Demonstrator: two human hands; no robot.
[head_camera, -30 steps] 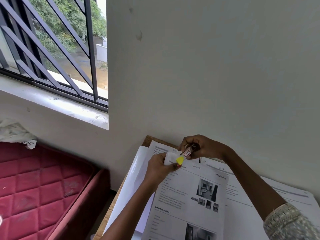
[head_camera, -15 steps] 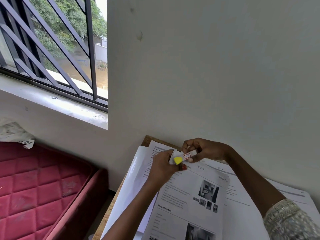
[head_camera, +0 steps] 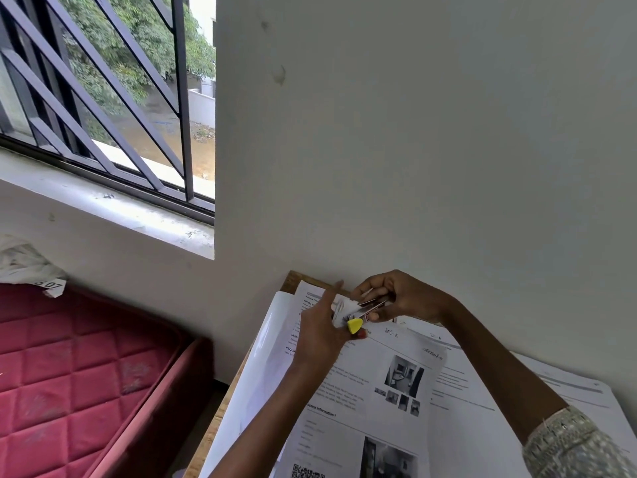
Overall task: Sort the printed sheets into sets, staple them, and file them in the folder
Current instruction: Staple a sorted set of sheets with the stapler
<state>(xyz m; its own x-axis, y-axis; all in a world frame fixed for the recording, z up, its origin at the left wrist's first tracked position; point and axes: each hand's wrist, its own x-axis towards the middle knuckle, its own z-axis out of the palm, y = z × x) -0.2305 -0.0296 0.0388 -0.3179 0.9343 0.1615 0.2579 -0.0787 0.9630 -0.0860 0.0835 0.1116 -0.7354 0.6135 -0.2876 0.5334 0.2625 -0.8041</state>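
My right hand (head_camera: pixel 403 298) grips a small stapler (head_camera: pixel 360 313) with a yellow tip over the far end of the desk. My left hand (head_camera: pixel 320 332) holds the stapler's front end and a folded white corner of paper at its mouth. Under both hands lies a set of printed sheets (head_camera: pixel 379 401) with text and small photos. More printed sheets (head_camera: pixel 482 408) are spread to the right. A white folder (head_camera: pixel 255 374) lies under the sheets at the left and sticks out past them.
The wooden desk (head_camera: pixel 293 279) stands against a grey wall. A red quilted mattress (head_camera: pixel 76 374) lies low at the left, with crumpled white plastic (head_camera: pixel 24 260) on its far corner. A barred window (head_camera: pixel 103 91) is above it.
The stapler has tilted so that its yellow tip points down and left. My left hand has slid up along its front, and both hands have drawn closer together.
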